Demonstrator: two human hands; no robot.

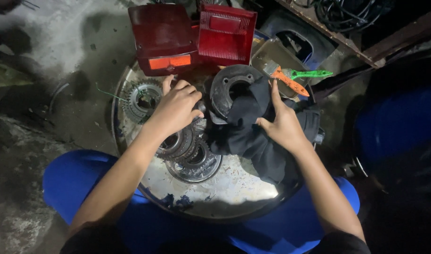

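My left hand (177, 107) rests with curled fingers on a stack of round metal gear parts (189, 155) in a big round metal tray (225, 193). What it grips under the fingers is hidden. My right hand (282, 123) presses a black cloth (253, 136) against a dark round metal disc (232, 89) with a centre hole, index finger stretched up. A toothed sprocket (141, 99) lies at the tray's left edge.
Two red tail-light lenses (192, 37) stand at the tray's far side. A paintbrush with an orange handle (290, 81) and a green-handled tool (312, 74) lie in a small metal pan (272, 54). The concrete floor is stained. My legs in blue frame the tray.
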